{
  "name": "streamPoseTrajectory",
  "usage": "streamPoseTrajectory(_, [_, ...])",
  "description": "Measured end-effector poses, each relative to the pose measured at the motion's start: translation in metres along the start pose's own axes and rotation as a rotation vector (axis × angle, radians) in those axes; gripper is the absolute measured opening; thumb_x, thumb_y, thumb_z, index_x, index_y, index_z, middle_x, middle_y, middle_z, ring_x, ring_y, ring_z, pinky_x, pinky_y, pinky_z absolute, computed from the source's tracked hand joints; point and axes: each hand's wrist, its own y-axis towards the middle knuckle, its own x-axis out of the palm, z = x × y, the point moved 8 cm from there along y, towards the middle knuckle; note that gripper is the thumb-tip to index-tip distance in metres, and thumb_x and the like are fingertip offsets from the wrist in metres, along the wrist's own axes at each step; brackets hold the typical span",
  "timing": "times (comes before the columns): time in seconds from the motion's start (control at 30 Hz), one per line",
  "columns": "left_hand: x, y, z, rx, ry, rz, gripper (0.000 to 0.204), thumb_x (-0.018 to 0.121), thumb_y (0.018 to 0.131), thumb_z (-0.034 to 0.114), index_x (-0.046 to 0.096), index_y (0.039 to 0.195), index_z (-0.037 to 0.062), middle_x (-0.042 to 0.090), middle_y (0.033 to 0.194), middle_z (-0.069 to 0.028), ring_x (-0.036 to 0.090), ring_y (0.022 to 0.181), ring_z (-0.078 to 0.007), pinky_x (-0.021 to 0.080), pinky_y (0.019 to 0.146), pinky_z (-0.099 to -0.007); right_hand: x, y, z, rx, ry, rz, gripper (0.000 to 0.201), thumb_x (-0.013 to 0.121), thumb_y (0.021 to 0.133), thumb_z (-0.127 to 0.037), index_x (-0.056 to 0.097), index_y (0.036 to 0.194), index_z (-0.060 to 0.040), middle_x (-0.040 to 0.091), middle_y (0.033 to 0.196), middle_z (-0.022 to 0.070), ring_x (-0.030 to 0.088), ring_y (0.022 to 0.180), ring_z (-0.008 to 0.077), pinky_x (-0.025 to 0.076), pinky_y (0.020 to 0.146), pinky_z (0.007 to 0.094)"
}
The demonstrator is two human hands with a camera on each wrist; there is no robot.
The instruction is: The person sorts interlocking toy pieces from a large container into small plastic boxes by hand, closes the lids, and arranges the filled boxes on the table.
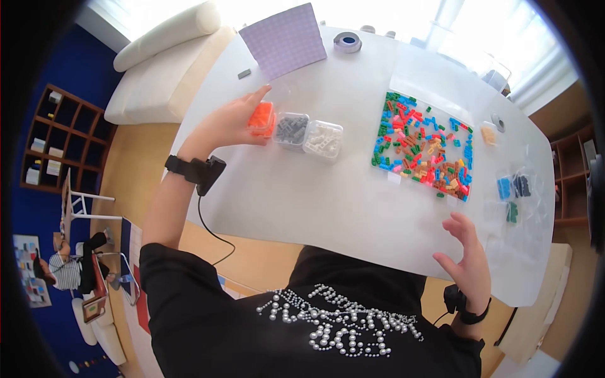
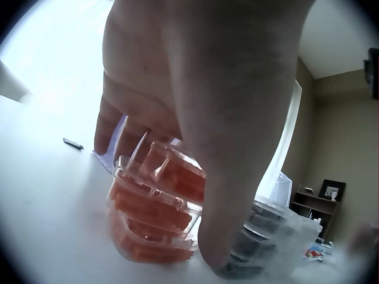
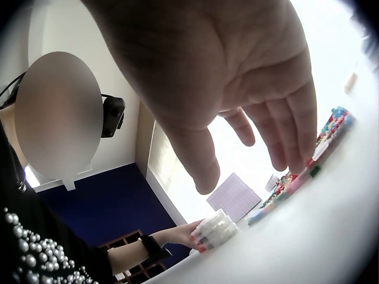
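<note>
In the head view my left hand grips a clear box of orange bricks at the left of the white table. The left wrist view has the thumb on one side of the stacked orange boxes and the fingers on the far side. Right beside them are clear boxes of grey bricks and white bricks. My right hand hovers over the table's near right edge, thumb apart from the loosely bent fingers, holding nothing. The right wrist view also has this hand with nothing in its fingers.
A shallow tray of mixed coloured bricks lies right of centre. Small bags of blue bricks and green bricks lie at the right. Behind stand a purple checked sheet and a tape roll; a grey piece lies nearby.
</note>
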Motion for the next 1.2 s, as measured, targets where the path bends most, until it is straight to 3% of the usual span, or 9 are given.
streamPoseTrajectory(0.23, [-0.002, -0.006, -0.004, -0.038, -0.035, 0.161, 0.089, 0.080, 0.070, 0.021, 0.033, 0.144, 0.0060, 0.065, 0.112, -0.0194, 0.062, 0.105, -0.0344, 0.048, 0.090, -0.0389, 0.002, 0.002, 0.001, -0.006, 0.020, -0.015, 0.073, 0.077, 0.071, -0.005, 0.042, 0.135, -0.0050, 0.062, 0.116, 0.0169, 0.060, 0.111, 0.0307, 0.047, 0.098, 0.0387])
streamPoseTrajectory(0.3, [-0.003, -0.009, -0.005, -0.034, -0.073, 0.211, 0.086, 0.079, 0.073, 0.029, 0.035, 0.141, 0.0006, 0.065, 0.106, -0.0245, 0.063, 0.100, -0.0366, 0.049, 0.088, -0.0403, 0.002, 0.001, 0.003, 0.001, 0.019, -0.014, 0.072, 0.077, 0.071, -0.005, 0.043, 0.135, -0.0052, 0.062, 0.116, 0.0167, 0.060, 0.111, 0.0306, 0.047, 0.097, 0.0386])
streamPoseTrajectory(0.53, [-0.002, -0.010, -0.009, -0.029, -0.060, 0.252, 0.078, 0.080, 0.071, 0.031, 0.045, 0.134, 0.0001, 0.062, 0.114, -0.0252, 0.062, 0.105, -0.0353, 0.049, 0.089, -0.0401, 0.001, 0.000, 0.005, 0.006, 0.003, -0.015, 0.072, 0.077, 0.072, -0.005, 0.044, 0.135, -0.0061, 0.063, 0.117, 0.0164, 0.060, 0.110, 0.0301, 0.047, 0.096, 0.0382])
streamPoseTrajectory(0.7, [0.003, -0.003, -0.008, -0.043, -0.102, 0.129, 0.068, 0.079, 0.070, 0.027, 0.051, 0.127, 0.0036, 0.062, 0.116, -0.0180, 0.060, 0.107, -0.0325, 0.048, 0.092, -0.0380, 0.001, 0.000, 0.003, -0.012, -0.016, -0.017, 0.071, 0.078, 0.072, -0.006, 0.044, 0.134, -0.0059, 0.063, 0.117, 0.0160, 0.060, 0.110, 0.0297, 0.047, 0.096, 0.0378])
streamPoseTrajectory(0.93, [0.000, 0.006, -0.006, -0.053, -0.076, 0.016, 0.066, 0.079, 0.070, 0.018, 0.050, 0.129, 0.0101, 0.063, 0.112, -0.0134, 0.061, 0.104, -0.0284, 0.048, 0.091, -0.0368, -0.001, -0.004, 0.005, 0.009, -0.023, -0.019, 0.067, 0.077, 0.074, -0.008, 0.046, 0.134, -0.0054, 0.063, 0.118, 0.0157, 0.060, 0.111, 0.0298, 0.047, 0.095, 0.0379])
streamPoseTrajectory(1.0, [0.003, 0.010, -0.005, -0.051, -0.078, -0.084, 0.068, 0.077, 0.068, 0.015, 0.050, 0.129, 0.0103, 0.063, 0.114, -0.0134, 0.061, 0.104, -0.0290, 0.047, 0.091, -0.0375, -0.002, -0.006, 0.009, 0.023, -0.035, -0.012, 0.067, 0.076, 0.074, -0.009, 0.046, 0.134, -0.0052, 0.063, 0.118, 0.0157, 0.060, 0.111, 0.0298, 0.047, 0.095, 0.0380])
streamPoseTrajectory(1.1, [0.002, 0.016, -0.014, 0.018, -0.063, -0.060, 0.075, 0.078, 0.064, 0.015, 0.047, 0.133, 0.0113, 0.062, 0.118, -0.0139, 0.060, 0.108, -0.0303, 0.047, 0.093, -0.0375, -0.005, -0.011, 0.016, 0.039, -0.051, 0.029, 0.066, 0.076, 0.076, -0.011, 0.046, 0.134, -0.0050, 0.062, 0.117, 0.0163, 0.060, 0.111, 0.0294, 0.047, 0.095, 0.0379])
streamPoseTrajectory(1.2, [-0.003, 0.015, -0.005, 0.041, -0.074, -0.057, 0.089, 0.082, 0.059, 0.016, 0.043, 0.139, 0.0048, 0.057, 0.128, -0.0175, 0.056, 0.116, -0.0314, 0.045, 0.099, -0.0374, -0.012, -0.015, 0.015, 0.049, -0.063, 0.028, 0.065, 0.075, 0.077, -0.012, 0.046, 0.135, -0.0053, 0.063, 0.116, 0.0158, 0.060, 0.110, 0.0289, 0.048, 0.093, 0.0372])
